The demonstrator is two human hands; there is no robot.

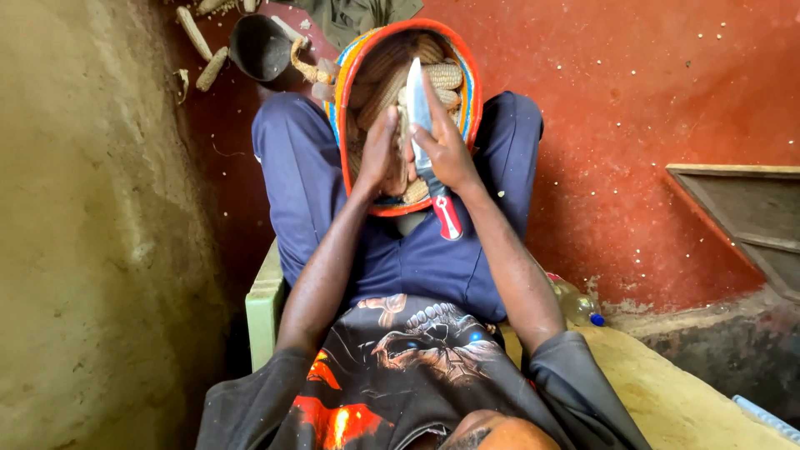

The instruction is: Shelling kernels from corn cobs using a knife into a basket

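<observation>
A woven basket (357,58) with an orange, blue and yellow rim rests between my knees, filled with several dried maize cobs (442,77). My left hand (379,150) grips one maize cob (402,167) upright over the basket. My right hand (448,150) holds a knife (418,100) with a grey blade pointing up and a red handle (448,218) sticking out below the palm. The blade lies against the cob held by the other hand. Both hands press close together.
A dark metal bowl (260,46) and loose bare cobs (211,68) lie on the red floor ahead. A mud wall (92,233) stands at the left. A wooden frame (742,208) is at the right, a plastic bottle (577,304) by my seat.
</observation>
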